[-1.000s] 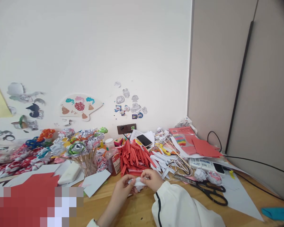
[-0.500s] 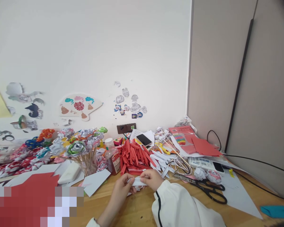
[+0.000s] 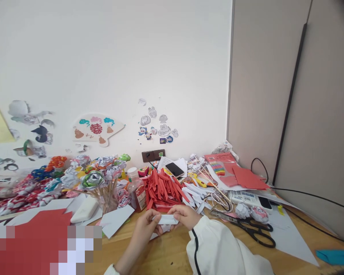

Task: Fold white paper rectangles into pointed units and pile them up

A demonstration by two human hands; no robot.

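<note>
A small folded strip of white paper (image 3: 167, 219) is held level between my two hands, just above the wooden table. My left hand (image 3: 149, 224) pinches its left end, thumb on top. The right end is gripped by my right hand (image 3: 186, 217), also with the thumb on the near face. More white paper shows under the strip between the fingers; how it joins the strip is unclear. Right behind the hands lies a heap of folded red paper strips (image 3: 163, 191), with a pile of folded white strips (image 3: 196, 194) to its right.
Black-handled scissors (image 3: 255, 229) lie to the right. A bottle of reddish liquid (image 3: 137, 193) stands behind my left hand. Paper flowers on sticks (image 3: 93, 178) fill a holder at left. Red paper sheets (image 3: 40, 233) lie front left, a phone (image 3: 174, 169) at the back.
My hands have moved slightly apart, so more of the white paper strip shows between them. My right hand has shifted a little to the right.
</note>
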